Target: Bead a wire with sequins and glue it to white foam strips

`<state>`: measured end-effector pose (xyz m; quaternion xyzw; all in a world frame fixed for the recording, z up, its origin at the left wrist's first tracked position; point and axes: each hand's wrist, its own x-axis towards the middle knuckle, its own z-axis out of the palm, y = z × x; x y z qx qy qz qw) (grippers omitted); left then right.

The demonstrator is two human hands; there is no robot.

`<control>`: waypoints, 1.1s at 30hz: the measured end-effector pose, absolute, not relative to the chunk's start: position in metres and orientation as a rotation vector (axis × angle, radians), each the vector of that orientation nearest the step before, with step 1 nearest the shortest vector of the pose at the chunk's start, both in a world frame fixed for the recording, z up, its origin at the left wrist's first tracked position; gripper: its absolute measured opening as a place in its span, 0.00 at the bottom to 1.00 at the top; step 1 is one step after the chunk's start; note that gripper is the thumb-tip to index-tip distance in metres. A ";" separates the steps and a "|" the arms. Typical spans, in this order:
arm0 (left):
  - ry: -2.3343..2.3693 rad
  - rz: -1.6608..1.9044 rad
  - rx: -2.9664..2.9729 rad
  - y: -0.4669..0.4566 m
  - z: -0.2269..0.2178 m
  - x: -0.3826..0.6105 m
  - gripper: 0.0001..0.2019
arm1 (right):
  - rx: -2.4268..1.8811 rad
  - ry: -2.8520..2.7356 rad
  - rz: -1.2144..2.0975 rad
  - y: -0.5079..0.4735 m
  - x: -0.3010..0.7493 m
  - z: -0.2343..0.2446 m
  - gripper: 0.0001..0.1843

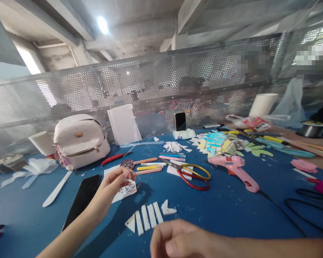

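My left hand (117, 180) is raised over the table with thumb and fingers pinched on what looks like a thin wire ring (136, 187). Below it lies a white paper (121, 196) with small dark bits on it. My right hand (179, 239) is at the bottom edge, its fingers curled in; whether anything is inside is hidden. Between the hands, flat white pieces lie in a fish-like row: a triangle (130, 223), several strips (145, 216) and a tail-shaped piece (168, 208). A round container of small bits (127, 164) stands behind my left hand.
Scissors (197, 173) with red and yellow handles lie beyond the white pieces, near several markers (150, 167). A pink glue gun (238, 170) trails a black cord rightward. A black phone (83, 195), white backpack (80, 139) and scrap pile (218, 142) are around.
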<state>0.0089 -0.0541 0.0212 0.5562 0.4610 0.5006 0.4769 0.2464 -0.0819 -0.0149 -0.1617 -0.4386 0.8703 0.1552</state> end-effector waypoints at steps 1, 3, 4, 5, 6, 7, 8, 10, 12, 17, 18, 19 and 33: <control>1.142 1.220 1.401 -0.054 0.021 0.008 0.13 | -0.461 -1.330 2.446 -0.078 0.248 -0.005 0.14; 1.175 1.206 1.503 -0.053 0.019 0.007 0.12 | -0.479 -1.605 2.180 -0.068 0.250 0.008 0.14; 1.182 1.189 1.557 -0.052 0.017 0.007 0.11 | -0.482 -1.736 1.989 -0.063 0.250 0.010 0.12; 1.176 1.171 1.610 -0.050 0.015 0.008 0.11 | -0.550 -1.865 1.757 -0.056 0.250 0.011 0.09; 1.163 1.151 1.660 -0.049 0.013 0.010 0.10 | -0.634 -1.976 1.500 -0.050 0.250 0.011 0.06; 1.147 1.128 1.710 -0.047 0.011 0.013 0.09 | -0.662 -2.031 1.293 -0.043 0.248 0.011 0.06; 1.136 1.113 1.759 -0.046 0.009 0.016 0.08 | -0.651 -2.068 1.145 -0.036 0.247 0.010 0.09; 1.153 1.090 1.840 -0.044 0.004 0.023 0.07 | -0.620 -2.165 0.924 -0.023 0.243 0.007 0.13; 1.200 1.085 1.892 -0.042 0.002 0.029 0.06 | -0.586 -2.221 0.765 -0.013 0.237 0.003 0.13; 1.304 1.103 1.951 -0.033 -0.003 0.038 0.05 | -0.605 -2.121 0.771 0.004 0.227 -0.010 0.06; 1.309 1.106 1.952 -0.031 -0.005 0.039 0.05 | -0.619 -2.104 0.792 0.006 0.226 -0.012 0.05; 1.313 1.108 1.949 -0.030 -0.007 0.040 0.05 | -0.629 -2.095 0.807 0.008 0.226 -0.014 0.04; 1.338 1.130 1.979 -0.030 -0.034 0.037 0.06 | -0.700 -2.208 0.750 0.016 0.228 -0.030 0.05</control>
